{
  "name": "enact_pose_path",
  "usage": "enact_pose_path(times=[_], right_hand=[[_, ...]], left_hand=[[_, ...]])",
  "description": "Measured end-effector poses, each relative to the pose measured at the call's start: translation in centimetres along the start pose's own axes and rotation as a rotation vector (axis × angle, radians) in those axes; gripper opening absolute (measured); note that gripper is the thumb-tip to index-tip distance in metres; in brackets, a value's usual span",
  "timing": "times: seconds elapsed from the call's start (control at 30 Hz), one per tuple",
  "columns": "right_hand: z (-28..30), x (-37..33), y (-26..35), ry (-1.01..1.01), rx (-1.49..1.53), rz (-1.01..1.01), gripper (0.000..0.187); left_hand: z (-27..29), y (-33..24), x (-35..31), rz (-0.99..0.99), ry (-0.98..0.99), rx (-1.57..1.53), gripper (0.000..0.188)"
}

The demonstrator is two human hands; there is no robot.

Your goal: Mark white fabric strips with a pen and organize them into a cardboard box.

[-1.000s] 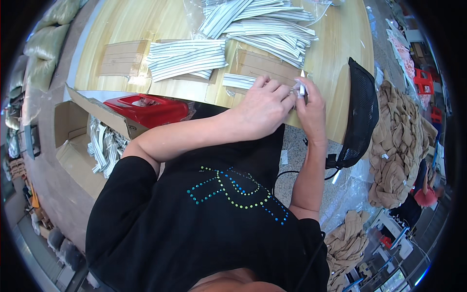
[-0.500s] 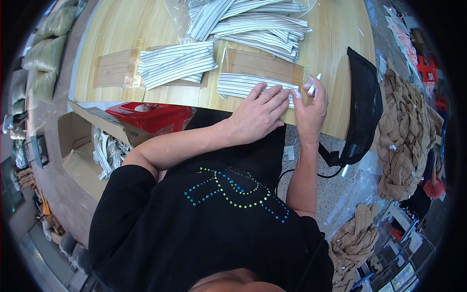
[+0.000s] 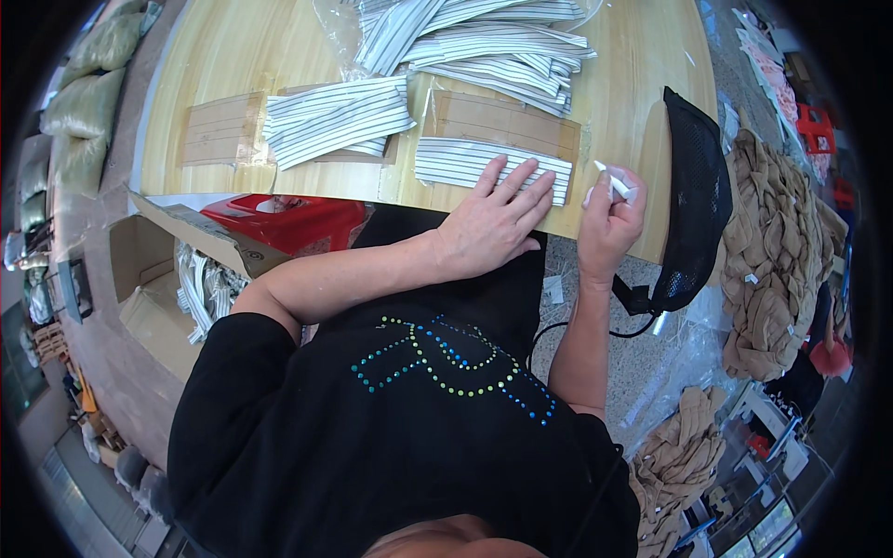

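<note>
A white strip of fabric with dark stripes (image 3: pixel 451 163) lies flat along the lower edge of a brown cardboard piece (image 3: pixel 507 123) taped to the table. My left hand (image 3: pixel 493 219) rests on the strip's right part, fingers stretched and slightly apart, palm near the table edge. Just right of the strip, my right hand (image 3: pixel 609 223) is closed around a slim white pen-like marker (image 3: pixel 618 185), its pointed tip up and to the left. The marker is clear of the fabric. More striped strips (image 3: pixel 339 121) lie crossed over another cardboard piece (image 3: pixel 223 133) to the left.
A heap of striped strips (image 3: pixel 493 46) lies on clear plastic at the table's far side. A black mesh bag (image 3: pixel 696 205) hangs over the right edge. Lower left stand a cardboard box (image 3: pixel 149 321) and a red plastic stool (image 3: pixel 302 226). Brown garments (image 3: pixel 772 251) are piled at right.
My right hand has drawn back to the right and slightly down, off the strip's end, with the marker still in its fingers. My left hand stays almost in place.
</note>
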State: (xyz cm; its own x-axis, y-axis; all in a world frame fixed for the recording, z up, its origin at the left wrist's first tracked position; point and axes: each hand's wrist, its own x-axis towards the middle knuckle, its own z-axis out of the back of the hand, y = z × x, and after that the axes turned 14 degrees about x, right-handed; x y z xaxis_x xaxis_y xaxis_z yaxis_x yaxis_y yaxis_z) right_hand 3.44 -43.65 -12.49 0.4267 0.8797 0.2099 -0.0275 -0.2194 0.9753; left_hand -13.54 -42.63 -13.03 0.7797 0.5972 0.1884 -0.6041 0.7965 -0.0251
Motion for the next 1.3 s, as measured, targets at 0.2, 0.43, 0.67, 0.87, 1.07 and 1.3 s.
enact_pose_path(times=[0.2,0.43,0.67,0.87,1.07,1.3], right_hand=[[0.2,-0.1,0.8,0.178,-0.142,-0.125,0.015],[-0.2,0.0,0.8,0.200,-0.199,-0.105,0.015],[-0.6,0.1,1.2,0.229,-0.367,-0.139,0.016],[-3.2,0.1,1.9,0.305,-0.131,-0.029,0.012],[-3.6,1.1,1.0,0.501,-0.381,0.041,0.012],[-5.3,0.8,2.4,0.359,-0.362,-0.210,0.013]], left_hand=[[-0.2,0.1,-0.1,-0.030,-0.033,0.043,0.060],[-0.5,0.0,-0.3,-0.014,-0.054,0.024,0.060],[-0.6,-0.2,-0.4,0.000,-0.076,0.017,0.060],[-1.0,-0.2,-0.7,0.015,-0.058,-0.013,0.056],[-1.3,-0.2,-0.6,-0.002,-0.016,-0.011,0.046],[-1.7,-0.2,-0.9,0.026,-0.115,-0.050,0.036]])
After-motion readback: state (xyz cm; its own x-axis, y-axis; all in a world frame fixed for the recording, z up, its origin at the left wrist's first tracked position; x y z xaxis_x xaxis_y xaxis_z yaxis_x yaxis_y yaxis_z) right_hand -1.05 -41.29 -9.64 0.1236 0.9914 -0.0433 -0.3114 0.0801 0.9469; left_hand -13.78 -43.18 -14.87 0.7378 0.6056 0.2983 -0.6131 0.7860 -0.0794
